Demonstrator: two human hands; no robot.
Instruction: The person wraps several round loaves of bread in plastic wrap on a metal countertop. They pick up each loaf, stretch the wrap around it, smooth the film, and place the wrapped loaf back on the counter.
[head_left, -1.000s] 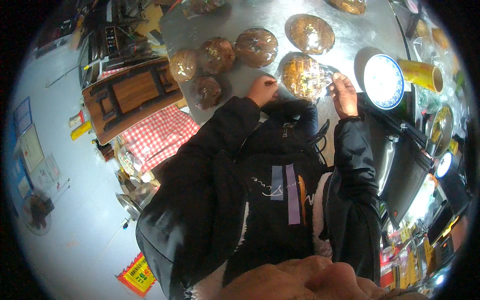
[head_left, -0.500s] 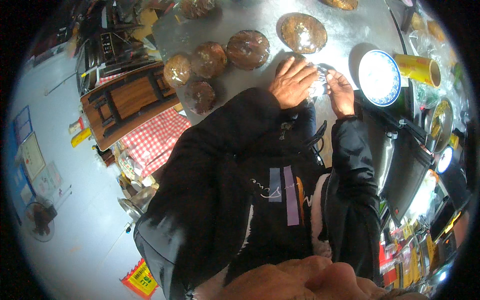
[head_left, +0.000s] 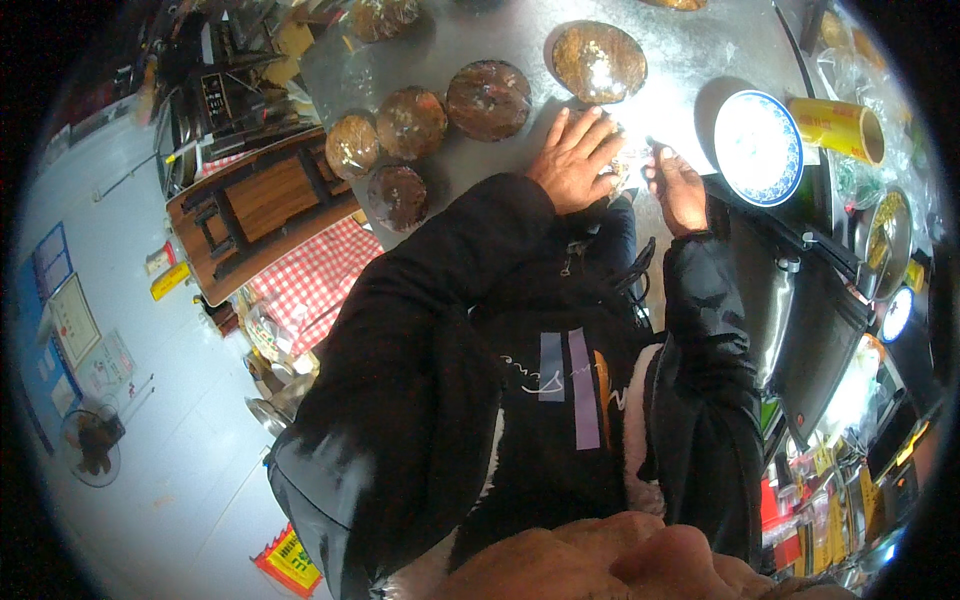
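Observation:
My left hand (head_left: 575,165) lies palm down near the counter's front edge, its fingers stretched out and spread. A shiny crumpled clear film (head_left: 626,165) shows beside its thumb; what lies under the palm is hidden. Just to the right, my right hand (head_left: 680,192) has its fingers bent and pressed together at the film's edge. Glare hides what is between its fingertips. Beyond my hands sits a round brown disc (head_left: 599,62) with a glossy wrap. More wrapped brown discs, such as a dark one (head_left: 488,100) and a smaller one (head_left: 397,197), lie to the left.
A white bowl with a blue rim (head_left: 758,148) stands right of my hands, beside a yellow tube (head_left: 838,130). The metal counter (head_left: 690,45) reaches away from me. At left are an upturned wooden stool or small table (head_left: 265,215) and a red checked cloth (head_left: 315,285).
My left hand has shifted slightly left and its fingers have spread wider. The right fingertips have drawn a little lower, away from the left hand. The view has turned slightly.

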